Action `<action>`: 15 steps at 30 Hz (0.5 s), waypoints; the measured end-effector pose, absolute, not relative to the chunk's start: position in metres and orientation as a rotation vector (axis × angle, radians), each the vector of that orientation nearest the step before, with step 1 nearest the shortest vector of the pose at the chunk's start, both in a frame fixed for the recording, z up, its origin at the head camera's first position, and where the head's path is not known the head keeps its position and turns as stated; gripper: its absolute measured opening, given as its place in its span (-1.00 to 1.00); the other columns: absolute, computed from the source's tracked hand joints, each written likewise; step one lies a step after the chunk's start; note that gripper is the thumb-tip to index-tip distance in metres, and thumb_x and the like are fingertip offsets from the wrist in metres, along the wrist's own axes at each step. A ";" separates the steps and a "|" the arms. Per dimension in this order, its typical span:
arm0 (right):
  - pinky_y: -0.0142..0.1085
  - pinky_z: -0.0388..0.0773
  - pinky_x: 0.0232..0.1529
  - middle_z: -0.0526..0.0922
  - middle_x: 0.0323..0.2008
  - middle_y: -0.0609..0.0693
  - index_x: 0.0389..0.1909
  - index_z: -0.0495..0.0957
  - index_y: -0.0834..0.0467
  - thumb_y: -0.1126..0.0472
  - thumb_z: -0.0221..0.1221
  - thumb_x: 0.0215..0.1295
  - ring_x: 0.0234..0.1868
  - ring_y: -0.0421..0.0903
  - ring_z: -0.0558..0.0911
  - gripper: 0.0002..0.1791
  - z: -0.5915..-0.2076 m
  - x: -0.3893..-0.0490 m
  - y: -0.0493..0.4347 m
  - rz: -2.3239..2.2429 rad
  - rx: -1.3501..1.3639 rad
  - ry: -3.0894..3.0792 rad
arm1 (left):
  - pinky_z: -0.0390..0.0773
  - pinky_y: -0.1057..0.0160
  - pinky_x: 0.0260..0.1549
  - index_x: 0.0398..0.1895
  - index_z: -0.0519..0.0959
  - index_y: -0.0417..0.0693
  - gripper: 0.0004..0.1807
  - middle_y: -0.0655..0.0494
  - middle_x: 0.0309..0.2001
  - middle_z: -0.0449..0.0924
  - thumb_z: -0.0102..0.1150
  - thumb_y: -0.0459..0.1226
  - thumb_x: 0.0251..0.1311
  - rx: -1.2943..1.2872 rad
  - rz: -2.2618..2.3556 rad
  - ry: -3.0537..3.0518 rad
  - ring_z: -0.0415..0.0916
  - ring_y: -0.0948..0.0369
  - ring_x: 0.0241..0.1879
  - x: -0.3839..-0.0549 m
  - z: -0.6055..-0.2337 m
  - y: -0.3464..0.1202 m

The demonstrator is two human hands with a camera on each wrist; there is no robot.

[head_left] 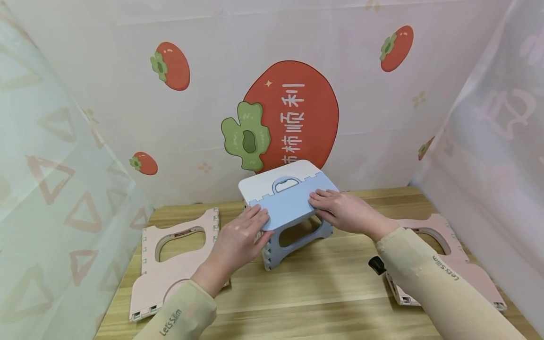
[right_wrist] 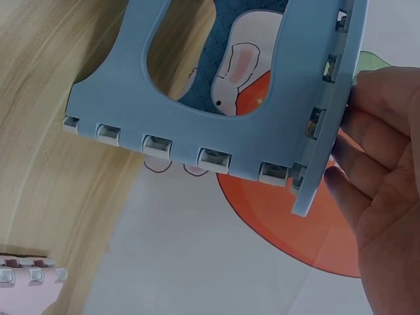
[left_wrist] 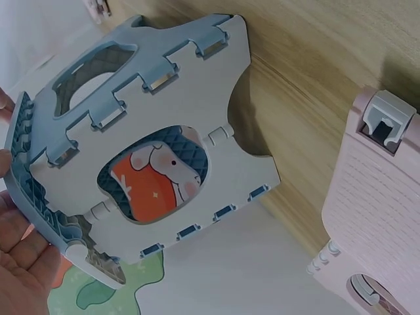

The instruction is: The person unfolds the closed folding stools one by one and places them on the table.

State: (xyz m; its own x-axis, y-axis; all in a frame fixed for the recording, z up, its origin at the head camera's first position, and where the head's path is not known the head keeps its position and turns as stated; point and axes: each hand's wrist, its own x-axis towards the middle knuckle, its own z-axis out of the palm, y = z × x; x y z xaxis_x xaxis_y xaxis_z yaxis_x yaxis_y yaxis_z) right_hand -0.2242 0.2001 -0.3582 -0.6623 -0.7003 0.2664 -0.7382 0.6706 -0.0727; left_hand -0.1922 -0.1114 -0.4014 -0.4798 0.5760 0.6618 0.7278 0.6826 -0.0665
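Note:
A blue and white folding step stool (head_left: 286, 205) stands unfolded on the wooden table, its carry handle (head_left: 284, 183) set in the top. On the left part of the blue top rest the fingers of my left hand (head_left: 238, 241). The fingers of my right hand (head_left: 350, 211) lie flat across the right end. From the left wrist view, the white side panel (left_wrist: 190, 98) with its cutout and hinges shows, and my fingers lie against the top's outer face. In the right wrist view, the blue leg panel (right_wrist: 256, 141) meets the top along a hinged edge.
One pink folded stool (head_left: 170, 276) lies flat on the table (head_left: 293, 293) at left. Another pink folded stool (head_left: 471, 278) lies at right, partly under my right forearm. A printed curtain (head_left: 204, 61) hangs behind the table, with sheets at both sides.

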 end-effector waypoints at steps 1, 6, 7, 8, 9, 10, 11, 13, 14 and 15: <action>0.09 0.53 0.28 0.60 0.27 0.19 0.28 0.59 0.24 0.23 0.27 0.40 0.32 0.17 0.56 -0.55 -0.358 -0.224 0.200 0.259 1.168 -2.668 | 0.63 0.01 0.13 -0.02 0.70 -0.18 -0.59 -0.09 0.03 0.74 0.52 -0.17 0.12 -0.995 -0.296 -2.226 0.67 -0.04 0.12 -0.193 -0.402 -0.112; 0.09 0.55 0.25 0.62 0.25 0.18 0.26 0.60 0.23 0.23 0.27 0.40 0.29 0.16 0.59 -0.56 -0.359 -0.224 0.201 0.253 1.172 -2.648 | 0.64 0.02 0.12 0.00 0.70 -0.17 -0.57 -0.09 0.04 0.74 0.53 -0.16 0.11 -0.996 -0.302 -2.229 0.66 -0.05 0.13 -0.195 -0.403 -0.114; 0.09 0.55 0.25 0.62 0.25 0.18 0.25 0.61 0.23 0.23 0.28 0.40 0.28 0.16 0.59 -0.57 -0.359 -0.224 0.201 0.259 1.172 -2.645 | 0.65 0.02 0.11 0.00 0.69 -0.17 -0.57 -0.09 0.04 0.74 0.53 -0.16 0.11 -0.996 -0.303 -2.227 0.66 -0.05 0.13 -0.195 -0.403 -0.114; 0.09 0.56 0.23 0.63 0.24 0.18 0.25 0.61 0.23 0.23 0.28 0.39 0.27 0.15 0.60 -0.57 -0.359 -0.224 0.201 0.257 1.171 -2.638 | 0.66 0.02 0.09 -0.01 0.69 -0.17 -0.57 -0.09 0.04 0.74 0.53 -0.16 0.10 -0.997 -0.302 -2.222 0.66 -0.05 0.13 -0.195 -0.403 -0.115; 0.09 0.57 0.22 0.63 0.23 0.17 0.24 0.62 0.22 0.23 0.28 0.39 0.26 0.14 0.61 -0.57 -0.359 -0.224 0.201 0.259 1.171 -2.633 | 0.67 0.02 0.07 -0.01 0.69 -0.18 -0.57 -0.09 0.04 0.74 0.54 -0.16 0.09 -0.998 -0.303 -2.217 0.66 -0.05 0.12 -0.196 -0.403 -0.115; 0.09 0.58 0.21 0.64 0.23 0.17 0.24 0.62 0.22 0.23 0.28 0.39 0.26 0.13 0.62 -0.57 -0.360 -0.224 0.201 0.261 1.171 -2.628 | 0.68 0.03 0.06 -0.02 0.68 -0.18 -0.56 -0.09 0.04 0.74 0.55 -0.16 0.08 -0.998 -0.306 -2.212 0.66 -0.06 0.12 -0.196 -0.402 -0.116; 0.10 0.59 0.19 0.64 0.22 0.16 0.24 0.63 0.21 0.23 0.29 0.38 0.25 0.12 0.62 -0.58 -0.360 -0.224 0.201 0.264 1.171 -2.623 | 0.68 0.03 0.04 -0.02 0.68 -0.18 -0.56 -0.09 0.05 0.74 0.54 -0.17 0.08 -0.999 -0.307 -2.209 0.66 -0.05 0.12 -0.197 -0.402 -0.117; 0.10 0.62 0.16 0.65 0.21 0.14 0.23 0.64 0.20 0.22 0.30 0.37 0.24 0.10 0.63 -0.58 -0.360 -0.225 0.201 0.268 1.172 -2.614 | 0.69 0.03 0.03 -0.01 0.68 -0.19 -0.57 -0.09 0.05 0.73 0.54 -0.18 0.08 -1.002 -0.311 -2.205 0.66 -0.05 0.13 -0.197 -0.402 -0.118; 0.10 0.63 0.14 0.66 0.21 0.13 0.22 0.64 0.19 0.22 0.30 0.37 0.23 0.08 0.64 -0.58 -0.360 -0.225 0.201 0.270 1.172 -2.609 | 0.69 0.03 0.02 -0.01 0.68 -0.19 -0.57 -0.10 0.05 0.73 0.54 -0.19 0.08 -1.003 -0.314 -2.205 0.66 -0.05 0.13 -0.197 -0.402 -0.119; 0.10 0.64 0.12 0.66 0.20 0.12 0.22 0.65 0.18 0.21 0.31 0.37 0.23 0.07 0.64 -0.58 -0.359 -0.225 0.201 0.272 1.173 -2.608 | 0.69 0.03 0.02 0.00 0.68 -0.20 -0.57 -0.10 0.06 0.73 0.53 -0.19 0.09 -1.003 -0.315 -2.207 0.65 -0.05 0.14 -0.198 -0.402 -0.120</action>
State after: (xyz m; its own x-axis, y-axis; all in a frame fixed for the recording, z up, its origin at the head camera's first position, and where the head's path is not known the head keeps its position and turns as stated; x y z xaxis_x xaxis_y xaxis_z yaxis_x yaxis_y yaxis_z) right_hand -0.2248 0.2007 -0.3595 -0.6365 -0.7029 0.3175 -0.7533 0.6549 -0.0604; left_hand -0.1978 -0.1202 -0.4018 -0.4696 0.5719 0.6727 0.7374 0.6730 -0.0574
